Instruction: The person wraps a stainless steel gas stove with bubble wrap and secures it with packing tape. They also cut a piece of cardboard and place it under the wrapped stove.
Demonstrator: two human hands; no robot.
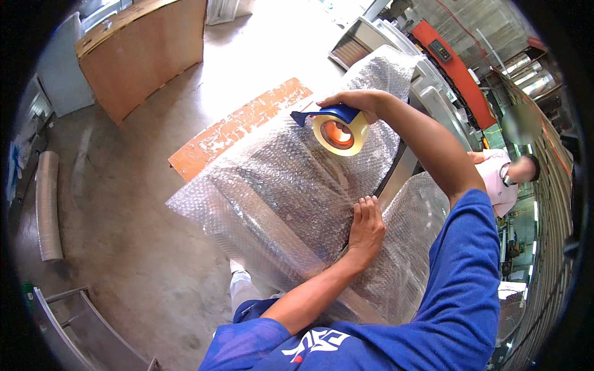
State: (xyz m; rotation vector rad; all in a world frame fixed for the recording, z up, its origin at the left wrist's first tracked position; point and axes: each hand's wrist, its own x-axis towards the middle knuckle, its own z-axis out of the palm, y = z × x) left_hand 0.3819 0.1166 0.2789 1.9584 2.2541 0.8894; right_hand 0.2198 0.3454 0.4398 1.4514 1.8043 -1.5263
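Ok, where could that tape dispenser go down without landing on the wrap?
Bare concrete floor lies left of the bubble-wrapped bundle, between the grey duct pipe and the orange painted strip. More open floor sits past the strip, toward the wooden board. The right side is crowded: machinery and another person press close behind the bundle.

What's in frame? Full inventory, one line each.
bubble-wrapped metal panel: one, clear over silver, centre
blue-handled tape dispenser with tan roll: one, upper centre
orange chipped flat board: one, on floor behind panel
brown wooden board: one, top left
grey ribbed duct pipe: one, left floor
person in pink top: one, right edge
left hand: flat on wrap
right hand: grips dispenser
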